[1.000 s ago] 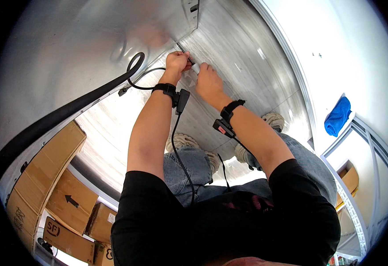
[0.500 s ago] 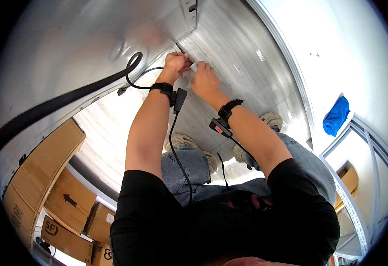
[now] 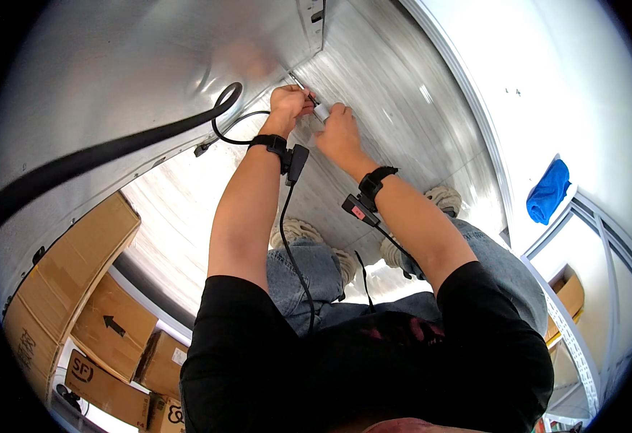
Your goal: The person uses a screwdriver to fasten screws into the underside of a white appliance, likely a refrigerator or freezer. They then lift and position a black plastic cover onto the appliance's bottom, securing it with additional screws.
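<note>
My right hand [image 3: 340, 131] is closed on the light grey handle of a slim tool that looks like a screwdriver [image 3: 321, 112]. The tool has a dark collar and a thin shaft, which slants up and left to the lower edge of a large metal cabinet [image 3: 150, 79]. My left hand [image 3: 291, 101] is beside the shaft, its fingers curled in and apparently pinching it close to the collar. What the tip meets at the cabinet edge is too small to make out.
A thick black cable [image 3: 106, 148] loops along the cabinet. Cardboard boxes [image 3: 114, 325] stand at lower left. A blue cloth [image 3: 548, 191] lies by the white wall on the right, near a metal shelf frame [image 3: 604, 245]. Cords hang from dark devices [image 3: 295, 164] on my wrists.
My right hand has slid slightly down along the tool, so more of the grey handle shows. The shaft looks brighter near the cabinet edge. The left hand stays almost in place.
</note>
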Available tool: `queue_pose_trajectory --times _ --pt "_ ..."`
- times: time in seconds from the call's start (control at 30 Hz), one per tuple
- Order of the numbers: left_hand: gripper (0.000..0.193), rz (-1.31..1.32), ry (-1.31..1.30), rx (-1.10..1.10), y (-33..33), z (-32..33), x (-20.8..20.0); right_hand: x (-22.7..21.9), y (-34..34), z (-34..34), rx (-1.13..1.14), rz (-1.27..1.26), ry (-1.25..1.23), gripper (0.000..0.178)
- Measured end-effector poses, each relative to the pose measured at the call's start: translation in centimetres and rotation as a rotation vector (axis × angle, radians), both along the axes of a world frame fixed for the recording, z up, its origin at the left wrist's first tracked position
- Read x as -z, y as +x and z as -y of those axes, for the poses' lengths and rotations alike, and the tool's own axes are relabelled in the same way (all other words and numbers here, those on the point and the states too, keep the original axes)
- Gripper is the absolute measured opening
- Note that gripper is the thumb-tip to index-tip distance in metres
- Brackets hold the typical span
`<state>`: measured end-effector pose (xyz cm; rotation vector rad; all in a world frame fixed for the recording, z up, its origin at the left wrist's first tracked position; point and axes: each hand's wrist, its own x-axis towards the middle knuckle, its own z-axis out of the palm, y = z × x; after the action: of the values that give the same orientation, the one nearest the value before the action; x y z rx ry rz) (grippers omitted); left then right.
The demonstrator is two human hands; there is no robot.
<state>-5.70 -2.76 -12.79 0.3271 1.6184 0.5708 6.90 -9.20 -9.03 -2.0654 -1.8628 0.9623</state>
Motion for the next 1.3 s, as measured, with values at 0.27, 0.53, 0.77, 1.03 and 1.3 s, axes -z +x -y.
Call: queue_pose_trajectory --times 0.27,0.53,0.77,1.03,1.3 --pt "0.010 -0.024 0.014 -0.024 -0.1 0.2 0.7 0.7 1.0 -0.6 -0.039 -0.052 -0.166 0.034" --pt "0.011 0.060 0.011 -0.021 -0.3 0.2 -0.5 0.6 1.2 -0.4 -0.001 -0.076 -0.095 0.027" --pt "0.009 0.022 -0.004 0.033 -0.2 0.3 -0.8 1.0 1.3 -0.1 0.015 -0.127 -0.129 0.029" --pt "0.012 -0.026 -0.012 0.030 0.0 0.2 -0.8 0.6 1.1 -0.2 0.052 -0.087 -0.213 0.033" --pt "0.011 0.063 0.000 -0.049 -0.3 -0.1 -0.6 0.8 0.6 0.7 0.116 -0.110 0.021 0.032"
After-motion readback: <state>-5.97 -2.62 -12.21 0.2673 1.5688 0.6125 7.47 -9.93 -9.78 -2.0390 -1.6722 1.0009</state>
